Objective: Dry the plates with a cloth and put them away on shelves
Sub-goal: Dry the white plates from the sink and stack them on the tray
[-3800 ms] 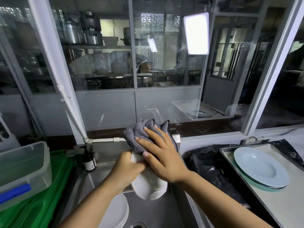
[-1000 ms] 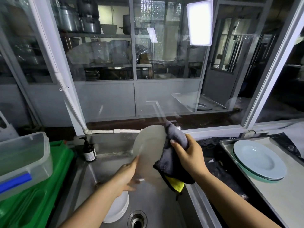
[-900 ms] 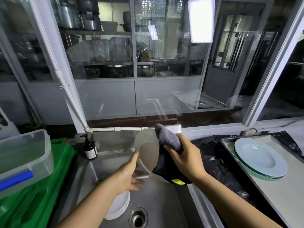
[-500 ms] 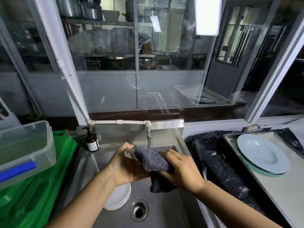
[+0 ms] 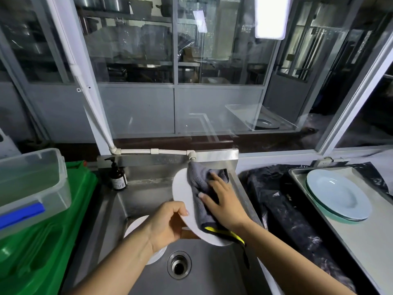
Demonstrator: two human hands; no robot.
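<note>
Left hand (image 5: 168,225) gripping tilted white plate (image 5: 183,194); right hand (image 5: 226,204) pressing cloth (image 5: 201,184)

both arms reach forward, hands close together.
left hand (image 5: 168,223) curls its fingers round the plate (image 5: 182,196) rim; right hand (image 5: 225,204) presses the cloth (image 5: 201,182) with flat, spread fingers.

Single head-worn view, facing forward and down, close over sink (image 5: 148,273)
</note>
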